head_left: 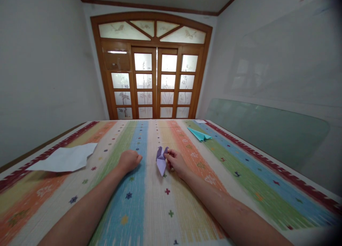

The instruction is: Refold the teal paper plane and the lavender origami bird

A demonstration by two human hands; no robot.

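A small purple folded paper figure [161,161] sits on the striped cloth [149,203] near the middle. My right hand [176,162] pinches its right side with fingertips. My left hand [129,160] rests on the cloth as a closed fist, a short way left of the purple figure, holding nothing. A teal folded paper figure [200,134] lies farther back on the right, apart from both hands.
A crumpled white sheet of paper [65,158] lies at the left of the cloth. A glass pane [267,132] leans against the right wall. Wooden glazed doors [156,83] stand behind the surface's far edge.
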